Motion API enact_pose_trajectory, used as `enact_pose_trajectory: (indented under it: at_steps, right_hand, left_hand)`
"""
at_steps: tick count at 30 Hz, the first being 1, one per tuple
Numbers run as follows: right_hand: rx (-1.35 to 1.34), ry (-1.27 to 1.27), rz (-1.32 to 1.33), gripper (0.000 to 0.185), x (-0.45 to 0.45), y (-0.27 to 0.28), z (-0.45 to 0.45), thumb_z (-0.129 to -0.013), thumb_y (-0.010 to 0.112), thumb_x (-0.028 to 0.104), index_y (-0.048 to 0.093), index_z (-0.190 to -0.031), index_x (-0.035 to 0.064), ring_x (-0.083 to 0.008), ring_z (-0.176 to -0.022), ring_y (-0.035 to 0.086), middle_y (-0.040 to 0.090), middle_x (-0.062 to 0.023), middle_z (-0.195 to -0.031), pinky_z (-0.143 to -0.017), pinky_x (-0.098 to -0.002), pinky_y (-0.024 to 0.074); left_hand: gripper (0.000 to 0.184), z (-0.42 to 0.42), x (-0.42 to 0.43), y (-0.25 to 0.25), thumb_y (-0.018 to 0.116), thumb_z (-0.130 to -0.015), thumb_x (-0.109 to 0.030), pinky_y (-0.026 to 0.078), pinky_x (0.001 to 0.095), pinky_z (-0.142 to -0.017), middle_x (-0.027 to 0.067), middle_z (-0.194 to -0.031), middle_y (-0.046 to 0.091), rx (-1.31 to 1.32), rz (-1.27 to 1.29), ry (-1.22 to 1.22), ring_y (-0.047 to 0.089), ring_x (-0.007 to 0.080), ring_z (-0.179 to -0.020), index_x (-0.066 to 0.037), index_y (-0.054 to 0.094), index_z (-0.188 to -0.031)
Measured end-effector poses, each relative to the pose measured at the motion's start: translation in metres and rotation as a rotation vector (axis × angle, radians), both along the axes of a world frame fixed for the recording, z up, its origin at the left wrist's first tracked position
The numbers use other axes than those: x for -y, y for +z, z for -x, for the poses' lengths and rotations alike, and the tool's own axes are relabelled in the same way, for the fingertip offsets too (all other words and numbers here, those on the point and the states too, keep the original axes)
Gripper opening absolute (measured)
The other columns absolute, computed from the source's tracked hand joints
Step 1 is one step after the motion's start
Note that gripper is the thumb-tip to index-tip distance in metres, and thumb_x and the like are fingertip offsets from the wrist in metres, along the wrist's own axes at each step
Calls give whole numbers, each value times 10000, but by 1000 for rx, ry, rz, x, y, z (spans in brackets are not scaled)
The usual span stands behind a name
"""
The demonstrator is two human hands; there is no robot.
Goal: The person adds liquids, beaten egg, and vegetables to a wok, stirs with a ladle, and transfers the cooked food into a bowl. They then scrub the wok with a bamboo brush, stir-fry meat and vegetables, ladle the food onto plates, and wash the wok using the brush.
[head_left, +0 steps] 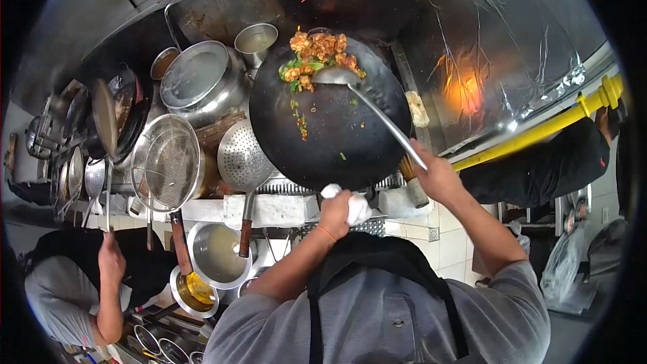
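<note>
A large black wok (317, 155) fills the middle of the view. Browned food pieces with green vegetables (323, 47) lie at its far side, and small bits are scattered down its surface. My left hand (335, 214) is closed around a white cloth (358, 210) at the wok's near rim; the grip under the cloth is hidden. In my right hand (437, 174) is the handle of a metal ladle (384, 118). The ladle's bowl rests against the near edge of the food.
Left of the wok are a lidded pot (195, 75), a mesh strainer (166, 162) and a perforated ladle (244, 155). Below sits a pot of liquid (221, 254). A co-worker (67, 290) stands at the left. A yellow pipe (532, 137) runs along the right, near another person's dark sleeve (539, 165).
</note>
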State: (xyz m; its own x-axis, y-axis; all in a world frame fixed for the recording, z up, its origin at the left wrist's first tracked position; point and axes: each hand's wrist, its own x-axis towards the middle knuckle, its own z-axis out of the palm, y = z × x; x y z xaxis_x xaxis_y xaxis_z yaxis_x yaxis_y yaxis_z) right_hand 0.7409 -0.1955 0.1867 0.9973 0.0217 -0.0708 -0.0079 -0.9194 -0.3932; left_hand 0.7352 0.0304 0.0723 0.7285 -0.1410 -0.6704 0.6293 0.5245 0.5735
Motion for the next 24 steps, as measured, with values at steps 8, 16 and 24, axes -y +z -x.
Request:
enact_pose_trajectory:
  at_steps: [8, 16, 24]
  right_hand:
    - [-264, 120, 66, 520, 24, 63, 40, -836, 572, 160, 450, -1339, 116, -394, -941, 595, 616, -216, -1066, -834, -452, 480]
    - [-30, 40, 16, 519, 22, 20, -14, -860, 535, 174, 412, -1362, 122, -402, -932, 592, 616, -225, -1052, -829, -479, 473]
    - [-236, 195, -22, 527, 72, 78, 35, -841, 570, 149, 439, -1351, 126, -348, -907, 614, 629, -195, -1044, -820, -406, 486]
  left_hand:
    - [237, -64, -8, 18, 378, -940, -204, 553, 424, -624, 83, -764, 603, -141, 255, -217, 611, 256, -651, -62, 557, -878]
    - [208, 19, 6, -11, 516, -882, -153, 558, 395, -688, 98, -902, 633, -35, 1, -51, 655, 233, -757, -18, 547, -1038]
    - [148, -61, 5, -4, 426, -921, -165, 543, 406, -548, 73, -715, 558, 164, 393, -196, 582, 219, -565, -70, 505, -839]
